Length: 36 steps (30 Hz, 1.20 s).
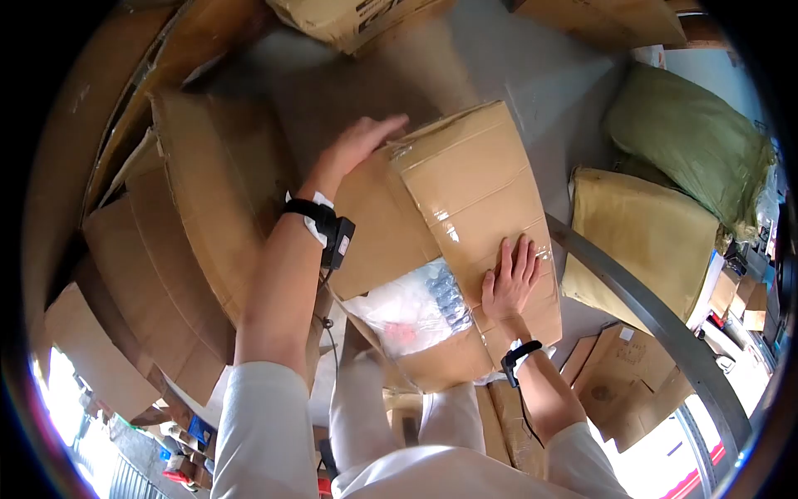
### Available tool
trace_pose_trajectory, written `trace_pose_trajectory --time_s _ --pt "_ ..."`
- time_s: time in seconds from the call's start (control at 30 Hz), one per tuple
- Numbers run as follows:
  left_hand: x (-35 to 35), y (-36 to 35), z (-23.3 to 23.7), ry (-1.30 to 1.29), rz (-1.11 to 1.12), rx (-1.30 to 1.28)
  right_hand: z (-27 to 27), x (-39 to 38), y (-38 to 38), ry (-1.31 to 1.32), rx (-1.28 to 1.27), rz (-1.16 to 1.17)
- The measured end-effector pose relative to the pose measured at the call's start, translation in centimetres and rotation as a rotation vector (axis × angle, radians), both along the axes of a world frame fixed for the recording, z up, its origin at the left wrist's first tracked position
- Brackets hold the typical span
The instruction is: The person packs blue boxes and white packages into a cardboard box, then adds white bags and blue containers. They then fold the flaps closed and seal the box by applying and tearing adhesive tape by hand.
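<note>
In front of my legs is a cardboard box (pixel 478 195), its broad right flap folded over with shiny clear tape along the edge. Through a gap in the flaps shows a clear plastic bag (pixel 399 308) with something blue and a reddish patch in it. My right hand (pixel 511 283) lies flat on the right flap, fingers spread. At the box's far left corner is my left hand (pixel 357 150), fingers stretched out and slightly blurred, gripping nothing visible. A black strapped device with a cable sits on each wrist.
Large cardboard sheets and cartons (pixel 158 249) stand close on the left. To the right a curved grey metal bar (pixel 657 320) passes near the box, with yellowish (pixel 640 241) and green wrapped bundles (pixel 690 141) beyond. Another carton (pixel 357 21) sits at the far side.
</note>
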<state>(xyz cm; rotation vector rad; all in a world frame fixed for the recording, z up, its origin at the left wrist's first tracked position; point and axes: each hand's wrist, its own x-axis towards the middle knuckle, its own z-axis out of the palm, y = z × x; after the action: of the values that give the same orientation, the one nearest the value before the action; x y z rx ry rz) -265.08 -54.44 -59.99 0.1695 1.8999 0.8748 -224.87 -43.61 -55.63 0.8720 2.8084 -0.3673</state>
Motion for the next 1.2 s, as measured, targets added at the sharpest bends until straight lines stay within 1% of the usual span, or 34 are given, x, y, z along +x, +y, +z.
trace_pose_trajectory --time_s 0.07,0.17,0.2,0.3,0.4,0.47,0.5,0.6,0.7,0.8,0.9,1.0,1.1,1.2 --pt "-0.3 0.7 0.1 -0.022 -0.124 -0.064 0.0 0.1 0.0 -0.011 0.011 0.013" --pt "-0.2 0.2 -0.8 0.072 -0.126 0.055 0.1 0.4 0.2 -0.061 0.008 0.022" --pt "-0.2 0.2 -1.1 0.096 -0.107 0.087 0.1 0.4 0.2 -0.046 0.014 0.031" --pt "-1.2 0.0 -3.4 0.104 -0.164 0.122 -0.4 0.8 0.0 0.028 0.015 0.003" --pt "-1.5 -0.1 -5.1 0.155 -0.148 0.167 -1.2 0.8 0.2 0.067 0.043 0.024" --pt "-1.0 -0.3 -5.2 0.143 -0.052 0.184 -0.6 1.1 0.1 0.062 0.049 0.044" --pt "-1.2 -0.2 -5.1 0.145 -0.009 0.194 -0.7 1.0 0.0 0.061 0.049 0.047" --pt "-1.4 0.0 -4.2 0.103 -0.005 0.157 -0.6 1.1 0.1 0.064 0.048 0.049" --pt "-0.9 0.2 -3.9 0.368 -0.031 0.221 -0.7 0.9 -0.1 0.067 0.042 0.039" --pt "-0.5 0.4 -3.4 0.257 -0.006 0.236 -0.7 0.8 0.1 0.072 0.049 0.042" --pt "-0.1 0.6 -2.2 0.224 -0.052 0.295 -0.8 0.7 0.0 0.070 0.045 0.041" --pt "-0.4 0.7 -0.2 0.067 -0.200 0.107 -1.1 0.9 0.1 0.075 0.058 0.042" --pt "0.1 0.4 0.1 0.217 -0.261 0.119 -0.9 0.8 -0.1 0.074 0.059 0.039" --pt "0.4 0.1 0.2 0.282 -0.245 0.182 -1.1 0.8 0.1 0.079 0.064 0.044"
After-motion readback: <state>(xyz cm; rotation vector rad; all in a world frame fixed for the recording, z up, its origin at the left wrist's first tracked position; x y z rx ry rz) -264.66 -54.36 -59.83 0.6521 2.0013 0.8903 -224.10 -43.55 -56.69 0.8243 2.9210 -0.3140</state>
